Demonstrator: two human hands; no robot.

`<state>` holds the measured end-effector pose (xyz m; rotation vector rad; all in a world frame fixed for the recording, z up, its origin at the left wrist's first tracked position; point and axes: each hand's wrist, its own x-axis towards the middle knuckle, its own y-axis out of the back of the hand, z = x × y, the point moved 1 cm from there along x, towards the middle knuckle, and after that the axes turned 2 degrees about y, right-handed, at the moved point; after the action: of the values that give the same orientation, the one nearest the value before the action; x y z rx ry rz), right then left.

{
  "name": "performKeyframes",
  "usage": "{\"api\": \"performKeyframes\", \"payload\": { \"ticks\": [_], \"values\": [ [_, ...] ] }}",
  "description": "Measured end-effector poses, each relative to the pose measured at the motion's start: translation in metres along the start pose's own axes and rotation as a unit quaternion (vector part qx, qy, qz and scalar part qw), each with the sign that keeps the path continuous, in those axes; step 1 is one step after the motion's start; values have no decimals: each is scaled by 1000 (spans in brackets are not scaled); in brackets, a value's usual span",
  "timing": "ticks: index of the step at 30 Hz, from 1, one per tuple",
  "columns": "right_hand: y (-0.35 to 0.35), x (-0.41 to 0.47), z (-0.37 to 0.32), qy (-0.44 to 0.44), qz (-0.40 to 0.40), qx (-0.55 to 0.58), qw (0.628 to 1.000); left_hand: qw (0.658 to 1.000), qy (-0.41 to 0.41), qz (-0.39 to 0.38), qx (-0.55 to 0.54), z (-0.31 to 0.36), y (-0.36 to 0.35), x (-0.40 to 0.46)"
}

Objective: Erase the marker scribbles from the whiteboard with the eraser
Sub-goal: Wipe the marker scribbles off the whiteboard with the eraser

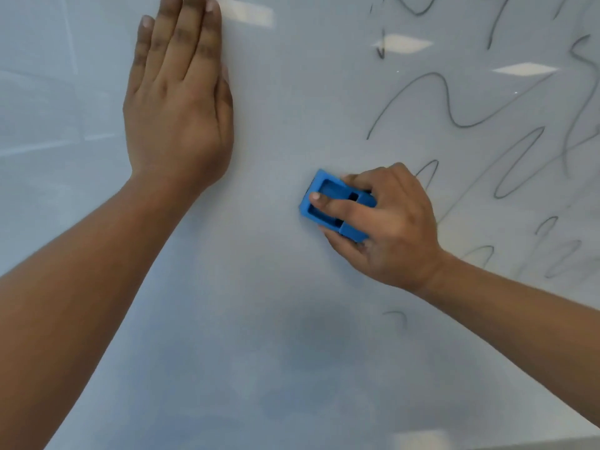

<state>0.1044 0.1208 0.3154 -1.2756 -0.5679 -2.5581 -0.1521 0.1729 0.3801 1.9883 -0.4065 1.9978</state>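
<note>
The left hand's (178,102) fingertips and the marker scribbles (461,105) are running off the top and right edges, while the right hand (386,222) is covering part of the blue eraser (328,193).

I see two bare forearms, no sleeves reaching the wrists; the left hand (178,105) and right hand (389,222) wear no rings, watch or gloves (short trimmed fingernails).

Your whiteboard (276,125) carries dark marker scribbles (454,102) right of and above your grip. The blue eraser (328,198) you clasp presses flat on it. Left of the grip, the board is wiped.
</note>
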Motion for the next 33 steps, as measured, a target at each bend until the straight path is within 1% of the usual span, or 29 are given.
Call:
{"api": "performKeyframes", "payload": {
  "ticks": [2, 4, 6, 9, 11, 13, 16, 20, 23, 25, 27, 29, 31, 33],
  "values": [
    [-3, -13, -7, 0, 5, -1, 1000, 1000, 4, -3, 0, -1, 0, -1],
    [-6, -51, -20, 28, -25, 21, 999, 1000, 5, -1, -5, -1, 1, -1],
    [-5, -109, -35, 69, -87, 53, 992, 1000, 5, 12, -12, -1, 1, -2],
    [1, -219, -66, 135, -217, 76, 964, 1000, 2, 15, -21, -3, -1, -1],
    [4, -269, -78, 154, -258, 69, 951, 1000, 2, 18, -16, -6, -3, -3],
    [2, -273, -72, 170, -236, 48, 955, 1000, -6, 22, -21, -6, -5, -3],
    [5, -204, -40, 151, -154, 28, 976, 999, -7, 17, -36, -5, -7, -1],
    [25, -64, 28, 55, -16, -8, 998, 999, -19, 7, -37, -11, -11, -3],
    [34, 6, 61, -11, 36, -58, 998, 998, -21, 6, -52, -16, -19, -2],
    [32, 14, 60, -48, 53, -64, 995, 998, -21, 1, -65, -22, -25, -1],
    [26, -8, 45, -56, 47, -49, 996, 997, -23, 2, -75, -26, -28, -1],
    [18, -49, 20, -34, 7, -6, 999, 997, -27, 9, -71, -27, -28, -3],
    [11, -100, -10, 24, -56, 22, 998, 997, -31, 13, -67, -23, -25, -3],
    [3, -146, -33, 111, -127, 27, 985, 997, -30, 12, -69, -20, -21, -4]
  ]
}}
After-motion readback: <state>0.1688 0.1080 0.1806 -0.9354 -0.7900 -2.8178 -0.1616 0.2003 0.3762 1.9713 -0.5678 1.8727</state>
